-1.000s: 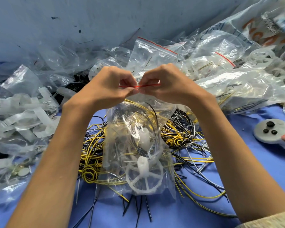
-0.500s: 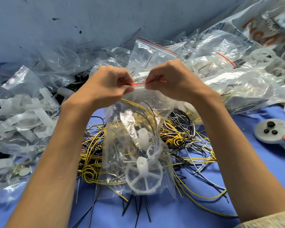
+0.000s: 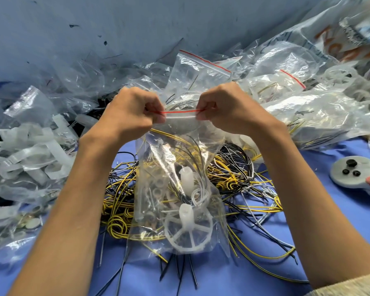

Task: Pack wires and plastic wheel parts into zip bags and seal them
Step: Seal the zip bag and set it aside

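Observation:
A clear zip bag [image 3: 175, 146] with a red strip along its top hangs upright in the middle of the view. Inside it lie a white spoked plastic wheel [image 3: 188, 233], a second white hub part [image 3: 186, 178], small rings and some yellow and black wires. My left hand [image 3: 132, 112] pinches the left end of the red strip and my right hand [image 3: 224, 105] pinches the right end, with a short stretch of strip showing between them. Under and behind the bag a tangle of loose yellow, black and white wires [image 3: 233, 180] covers the blue table.
Packed zip bags [image 3: 308, 116] are heaped at the back right. White plastic strips and empty bags [image 3: 28, 150] pile up on the left. A grey controller with black buttons [image 3: 355, 171] lies at the right edge. A blue wall rises behind.
My hands have moved apart along the red strip, from nearly touching to a gap between them. The bag has stayed hanging in place.

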Motion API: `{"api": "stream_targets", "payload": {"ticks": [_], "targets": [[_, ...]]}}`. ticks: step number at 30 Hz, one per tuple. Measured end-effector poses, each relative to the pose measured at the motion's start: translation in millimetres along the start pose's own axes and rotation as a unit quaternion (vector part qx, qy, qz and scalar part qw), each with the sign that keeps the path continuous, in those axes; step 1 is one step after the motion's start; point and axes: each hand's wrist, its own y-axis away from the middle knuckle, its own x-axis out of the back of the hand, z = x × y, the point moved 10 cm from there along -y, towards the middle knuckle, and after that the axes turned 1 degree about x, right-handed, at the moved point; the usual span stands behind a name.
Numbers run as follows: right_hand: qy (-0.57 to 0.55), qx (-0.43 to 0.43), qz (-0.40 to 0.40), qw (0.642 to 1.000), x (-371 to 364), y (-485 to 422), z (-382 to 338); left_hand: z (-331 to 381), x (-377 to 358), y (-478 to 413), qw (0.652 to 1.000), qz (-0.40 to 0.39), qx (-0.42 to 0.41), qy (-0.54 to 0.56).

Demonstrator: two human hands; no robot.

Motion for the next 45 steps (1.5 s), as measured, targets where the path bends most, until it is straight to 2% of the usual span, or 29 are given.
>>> {"api": "stream_targets", "payload": {"ticks": [5, 9, 14, 18, 22, 24, 27, 30, 33, 36, 39, 42, 43, 45], "targets": [[-0.021, -0.002, -0.006, 1.0, 0.7, 0.7, 4.7, -10.3, -1.4, 2.8, 0.998, -0.049, 0.022, 0.014], [-0.048, -0.016, -0.013, 0.999, 1.5, 1.2, 12.9, -18.4, 5.6, 3.1, 0.999, -0.029, 0.029, -0.005], [-0.002, -0.023, -0.004, 1.0, -3.0, 0.6, 16.5, -14.2, 0.2, 3.1, 0.999, -0.022, 0.033, -0.001], [-0.01, -0.024, -0.005, 1.0, -4.3, 0.7, 17.1, -18.8, 0.7, 1.6, 0.999, -0.017, 0.044, -0.01], [-0.041, -0.008, -0.022, 0.999, -8.8, 1.7, 12.2, -36.7, -11.6, 5.4, 0.989, -0.103, 0.08, -0.061], [-0.091, -0.015, -0.056, 0.994, -17.2, 3.2, 11.0, -42.5, -17.6, 8.9, 0.982, -0.151, 0.086, -0.066], [-0.139, -0.037, -0.173, 0.974, -40.5, 12.0, 4.5, -35.9, -25.5, 10.6, 0.979, -0.178, 0.093, 0.037], [-0.106, -0.047, -0.242, 0.963, -53.6, 19.6, -3.1, -14.5, -25.0, 3.5, 0.98, -0.113, 0.086, 0.137], [-0.098, -0.031, -0.242, 0.965, -59.1, 17.6, -15.6, 12.3, -10.0, -4.7, 0.996, 0.012, 0.026, 0.085], [-0.156, -0.018, -0.217, 0.963, -57.8, 14.5, -18.3, 25.0, -1.1, -4.6, 0.985, 0.08, 0.01, 0.15], [-0.208, -0.047, -0.151, 0.965, -42.0, 9.7, -2.3, 20.1, -6.9, -5.9, 0.969, 0.063, 0.036, 0.236], [-0.28, -0.118, 0.038, 0.952, -3.3, 4.8, 30.3, 4.8, -11.3, -10.9, 0.966, 0.031, 0.053, 0.251], [-0.267, -0.148, 0.125, 0.944, 14.8, 6.9, 43.2, -4.5, -12.1, -11.8, 0.971, 0.021, 0.066, 0.229], [-0.16, -0.219, 0.287, 0.919, 50.3, 21.2, 66.3, -26.5, -13.2, -11.8, 0.984, -0.004, 0.098, 0.149]]}}
